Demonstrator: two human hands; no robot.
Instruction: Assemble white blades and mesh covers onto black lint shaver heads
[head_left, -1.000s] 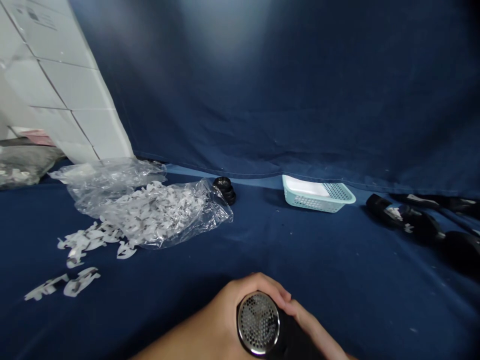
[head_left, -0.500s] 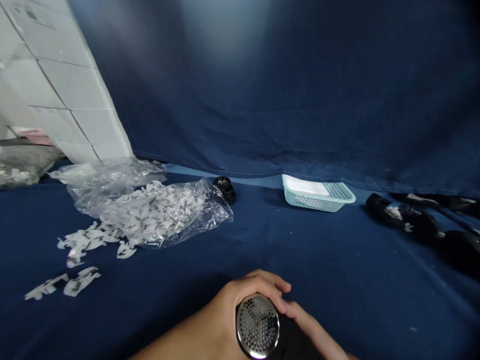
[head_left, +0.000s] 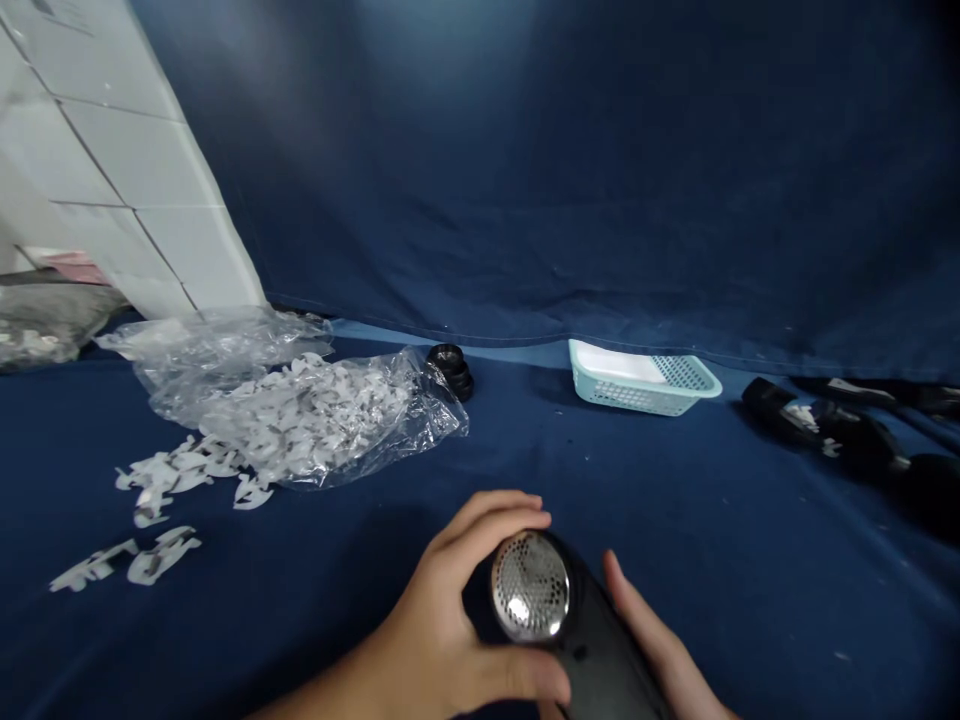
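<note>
A black fabric shaver [head_left: 600,650] with a round, perforated metal head is at the bottom centre, tilted so that the head faces me. My left hand [head_left: 457,610] is closed around its head end, fingers over the far side and thumb across the near side. Along the body's right side lies my right hand [head_left: 667,640], one finger stretched up beside it; the rest of this hand is mostly hidden or cut off by the frame's bottom edge. The shaver's lower end is out of view.
To the left, a clear plastic bag [head_left: 322,420] spills small white plastic parts [head_left: 184,470] onto the blue cloth. Black rings [head_left: 450,372] are stacked beside it. A light-blue basket [head_left: 637,395] stands at the back, and black shaver-like bodies [head_left: 855,440] lie at right.
The shaver has risen slightly and turned, showing more of its body. My left thumb has come into view across its near side. My right fingers have moved away from my left hand.
</note>
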